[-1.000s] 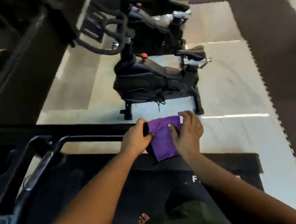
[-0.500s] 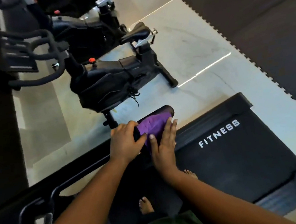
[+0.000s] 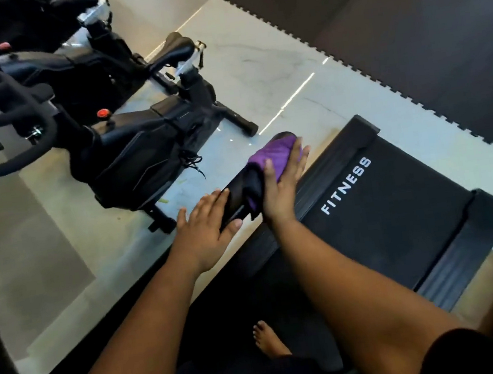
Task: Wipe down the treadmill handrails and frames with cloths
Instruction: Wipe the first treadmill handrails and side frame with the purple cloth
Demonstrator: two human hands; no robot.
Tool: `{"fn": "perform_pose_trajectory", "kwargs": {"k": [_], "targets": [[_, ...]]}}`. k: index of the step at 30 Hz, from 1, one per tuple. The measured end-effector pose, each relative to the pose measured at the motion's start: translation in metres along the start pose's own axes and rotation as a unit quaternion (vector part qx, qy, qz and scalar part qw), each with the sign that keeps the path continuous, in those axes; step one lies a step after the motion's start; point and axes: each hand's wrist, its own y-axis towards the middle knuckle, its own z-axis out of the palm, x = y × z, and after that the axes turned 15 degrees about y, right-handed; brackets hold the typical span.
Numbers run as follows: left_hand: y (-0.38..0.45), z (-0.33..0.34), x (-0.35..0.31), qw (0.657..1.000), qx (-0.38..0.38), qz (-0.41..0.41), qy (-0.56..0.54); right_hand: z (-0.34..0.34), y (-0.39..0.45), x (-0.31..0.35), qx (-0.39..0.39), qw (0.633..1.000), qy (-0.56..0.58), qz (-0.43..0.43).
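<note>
The black treadmill handrail (image 3: 236, 195) runs diagonally up and right through the middle of the head view. A purple cloth (image 3: 276, 154) with a dark edge is draped over the rail's end. My right hand (image 3: 285, 181) presses the cloth against the rail, fingers laid straight along it and thumb across the top. Just behind it, my left hand (image 3: 207, 223) grips the bare rail, fingers over the top and thumb underneath. The treadmill deck (image 3: 399, 213), marked FITNESS, lies below to the right.
Black exercise bikes (image 3: 139, 144) stand close on the left on a pale glossy floor (image 3: 270, 67). Dark foam matting (image 3: 405, 24) fills the upper right. My bare foot (image 3: 268, 341) stands on the treadmill belt beneath my arms.
My right hand has slid the cloth further along the rail toward its end. The gap between my hands has widened, exposing bare rail. The view has swung right and down.
</note>
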Motion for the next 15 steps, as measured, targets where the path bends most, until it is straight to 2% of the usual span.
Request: {"fn": "perform_pose_trajectory", "kwargs": {"k": [3, 6, 8, 10, 11, 12, 13, 15], "targets": [[0.003, 0.011, 0.002, 1.000, -0.012, -0.014, -0.012, 0.007, 0.010, -0.007, -0.067, 0.994, 0.079, 0.031], [0.002, 0.010, 0.000, 0.999, -0.023, -0.016, -0.034, 0.031, -0.034, -0.024, -0.138, 0.967, 0.127, 0.173], [-0.001, 0.006, 0.000, 0.997, -0.034, -0.019, -0.062, 0.036, -0.060, -0.030, -0.121, 0.934, 0.200, 0.271], [-0.005, 0.005, -0.001, 0.998, -0.039, -0.018, -0.053, 0.033, -0.046, -0.021, -0.117, 0.899, 0.277, 0.319], [-0.006, 0.005, -0.001, 0.998, -0.041, -0.015, -0.039, 0.029, -0.029, -0.015, -0.129, 0.883, 0.317, 0.322], [-0.007, 0.007, -0.001, 0.999, -0.041, -0.014, -0.030, 0.024, -0.014, -0.008, -0.142, 0.893, 0.306, 0.297], [-0.007, 0.008, -0.001, 0.999, -0.043, -0.014, -0.028, 0.019, -0.003, -0.005, -0.137, 0.923, 0.271, 0.235], [-0.006, 0.008, -0.001, 0.998, -0.042, -0.018, -0.032, 0.013, -0.006, -0.010, -0.062, 0.994, 0.064, 0.070]]}}
